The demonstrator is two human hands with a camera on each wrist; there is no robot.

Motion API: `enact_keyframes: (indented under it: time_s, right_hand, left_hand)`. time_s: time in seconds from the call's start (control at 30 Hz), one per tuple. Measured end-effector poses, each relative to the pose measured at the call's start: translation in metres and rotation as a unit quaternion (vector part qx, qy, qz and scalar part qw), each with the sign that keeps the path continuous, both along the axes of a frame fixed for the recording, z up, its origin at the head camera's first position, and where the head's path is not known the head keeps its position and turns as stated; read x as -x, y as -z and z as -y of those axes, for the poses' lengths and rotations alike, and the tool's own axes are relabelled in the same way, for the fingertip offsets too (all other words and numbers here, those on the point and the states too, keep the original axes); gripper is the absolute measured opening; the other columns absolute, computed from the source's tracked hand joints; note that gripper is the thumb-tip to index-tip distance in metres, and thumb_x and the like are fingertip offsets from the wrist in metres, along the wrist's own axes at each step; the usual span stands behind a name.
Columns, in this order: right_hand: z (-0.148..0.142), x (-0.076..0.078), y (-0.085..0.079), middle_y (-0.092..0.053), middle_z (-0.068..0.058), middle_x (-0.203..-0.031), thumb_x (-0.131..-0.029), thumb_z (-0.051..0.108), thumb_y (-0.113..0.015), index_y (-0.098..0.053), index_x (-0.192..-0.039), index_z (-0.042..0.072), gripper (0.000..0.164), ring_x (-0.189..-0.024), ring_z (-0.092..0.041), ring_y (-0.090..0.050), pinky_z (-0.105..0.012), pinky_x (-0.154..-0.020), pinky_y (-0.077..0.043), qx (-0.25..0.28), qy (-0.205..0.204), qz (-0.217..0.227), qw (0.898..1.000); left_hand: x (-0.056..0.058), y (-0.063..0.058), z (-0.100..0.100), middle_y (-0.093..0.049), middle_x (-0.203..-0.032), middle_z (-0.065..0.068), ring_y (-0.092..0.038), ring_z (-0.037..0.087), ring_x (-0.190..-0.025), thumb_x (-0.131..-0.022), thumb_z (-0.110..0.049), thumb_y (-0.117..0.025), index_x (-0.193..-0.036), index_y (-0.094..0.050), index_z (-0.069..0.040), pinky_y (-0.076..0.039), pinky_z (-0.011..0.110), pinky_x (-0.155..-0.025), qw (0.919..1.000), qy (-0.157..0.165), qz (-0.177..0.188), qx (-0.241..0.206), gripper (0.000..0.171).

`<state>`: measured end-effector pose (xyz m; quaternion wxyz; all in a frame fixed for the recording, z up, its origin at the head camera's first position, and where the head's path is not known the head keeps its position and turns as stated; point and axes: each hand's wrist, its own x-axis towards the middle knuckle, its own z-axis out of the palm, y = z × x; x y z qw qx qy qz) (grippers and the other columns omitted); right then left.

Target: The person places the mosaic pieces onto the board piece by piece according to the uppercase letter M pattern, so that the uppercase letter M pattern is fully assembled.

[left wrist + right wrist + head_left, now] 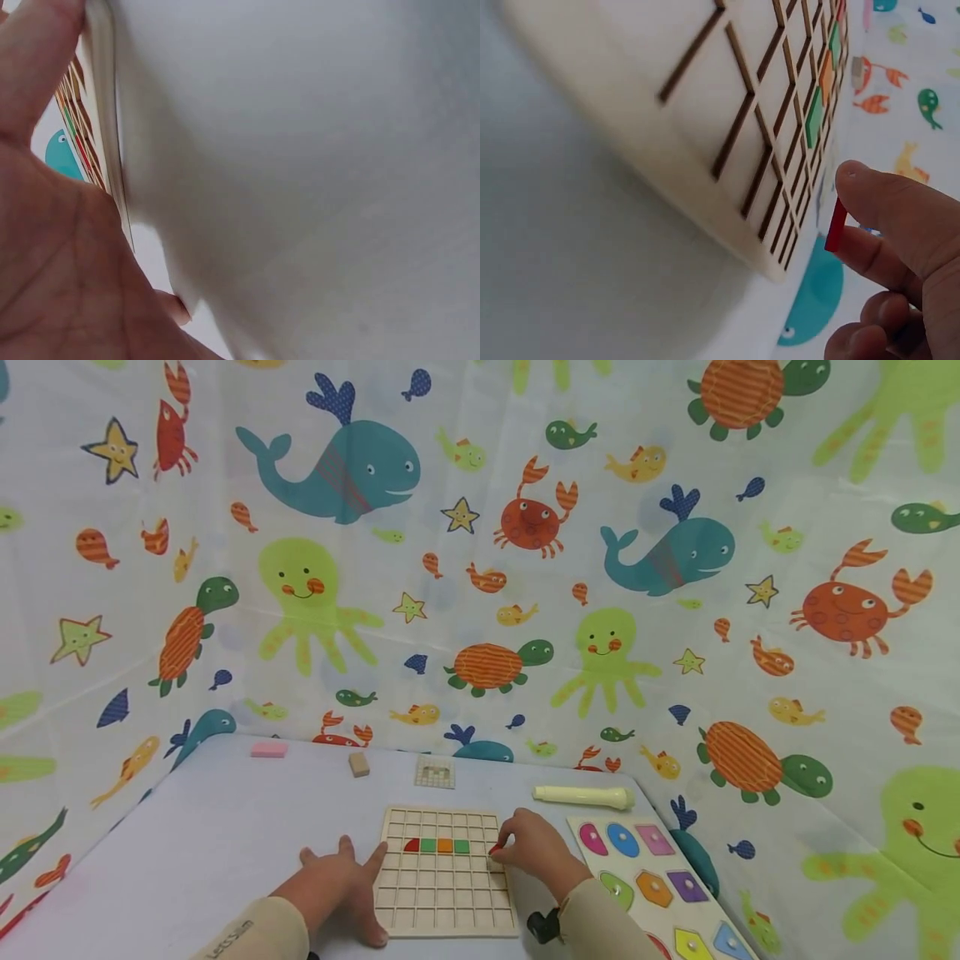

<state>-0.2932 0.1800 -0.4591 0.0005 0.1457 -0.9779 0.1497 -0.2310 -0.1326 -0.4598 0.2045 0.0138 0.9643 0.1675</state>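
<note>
A pale wooden grid board (442, 893) lies on the white table, with a red curved tile (412, 845), a green tile (427, 846), an orange tile (446, 846) and another green tile (462, 847) in one row. My right hand (540, 852) pinches a thin red tile (836, 226) between thumb and finger, over the board's right edge. Spread fingers of my left hand (341, 881) rest along the left edge of the board. The left wrist view shows that palm (67, 262) beside the board's side; most of the board's top is hidden there.
To the right lies a knob puzzle board (633, 860) with coloured shapes. A cream stick-like object (583, 797) sits behind it. Along the back are a pink block (269, 749), a tan block (359, 765) and a small beige gridded piece (435, 772). A sea-animal patterned curtain (465, 468) surrounds the table.
</note>
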Motion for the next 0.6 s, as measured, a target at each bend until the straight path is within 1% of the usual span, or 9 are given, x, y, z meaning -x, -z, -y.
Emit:
enact_keyframes:
  time_s: [0.13,0.2,0.27,0.4,0.5,0.6]
  right_hand:
    - [0.013,0.012,0.003,-0.057,0.005,-0.083,-0.089,0.036,-0.087,-0.073,-0.075,0.021,0.025,-0.077,-0.014,-0.05,-0.03,-0.065,-0.045,-0.002,0.007,0.024,1.0]
    - [0.018,0.018,0.004,-0.06,0.005,-0.081,-0.091,0.036,-0.085,-0.075,-0.076,0.019,0.025,-0.076,-0.014,-0.052,-0.03,-0.065,-0.046,0.0,0.01,0.04,0.999]
    - [0.021,0.024,0.005,-0.062,0.004,-0.08,-0.093,0.032,-0.082,-0.076,-0.078,0.017,0.023,-0.076,-0.014,-0.053,-0.03,-0.065,-0.046,-0.002,0.014,0.057,0.998]
    - [0.026,0.032,0.006,-0.064,0.002,-0.081,-0.096,0.024,-0.077,-0.078,-0.083,0.015,0.016,-0.077,-0.016,-0.055,-0.032,-0.067,-0.048,-0.002,0.022,0.086,0.996]
    - [0.03,0.036,0.006,-0.064,0.002,-0.082,-0.097,0.023,-0.076,-0.078,-0.083,0.015,0.016,-0.078,-0.016,-0.056,-0.033,-0.069,-0.049,-0.003,0.022,0.094,0.995]
    - [0.033,0.038,0.009,-0.066,0.003,-0.081,-0.097,0.023,-0.077,-0.079,-0.083,0.016,0.016,-0.079,-0.016,-0.056,-0.034,-0.072,-0.051,-0.009,0.013,0.086,0.996]
  left_hand:
    - [-0.001,0.0,0.001,-0.021,-0.164,0.046,-0.013,0.087,-0.137,-0.056,-0.058,-0.102,-0.165,-0.04,-0.019,-0.014,0.088,-0.115,1.0,0.001,-0.003,0.0,0.131]
    - [0.0,0.001,0.002,-0.021,-0.164,0.046,-0.013,0.087,-0.137,-0.055,-0.059,-0.102,-0.165,-0.039,-0.019,-0.013,0.088,-0.116,1.0,-0.001,-0.003,0.0,0.132]
    - [0.001,0.003,0.003,-0.021,-0.164,0.046,-0.014,0.087,-0.137,-0.054,-0.059,-0.102,-0.165,-0.039,-0.019,-0.012,0.088,-0.116,1.0,-0.001,-0.003,-0.001,0.133]
    - [0.003,0.007,0.004,-0.022,-0.164,0.046,-0.014,0.088,-0.136,-0.052,-0.062,-0.101,-0.165,-0.039,-0.02,-0.013,0.089,-0.114,1.0,-0.001,-0.006,0.0,0.136]
    - [0.003,0.009,0.003,-0.023,-0.164,0.045,-0.014,0.089,-0.135,-0.051,-0.064,-0.101,-0.165,-0.039,-0.021,-0.017,0.09,-0.112,0.9999,0.0,-0.011,0.007,0.137]
    - [0.002,0.008,0.002,-0.024,-0.165,0.043,-0.014,0.089,-0.135,-0.051,-0.064,-0.101,-0.165,-0.039,-0.022,-0.021,0.09,-0.111,0.9999,-0.001,-0.013,0.011,0.136]
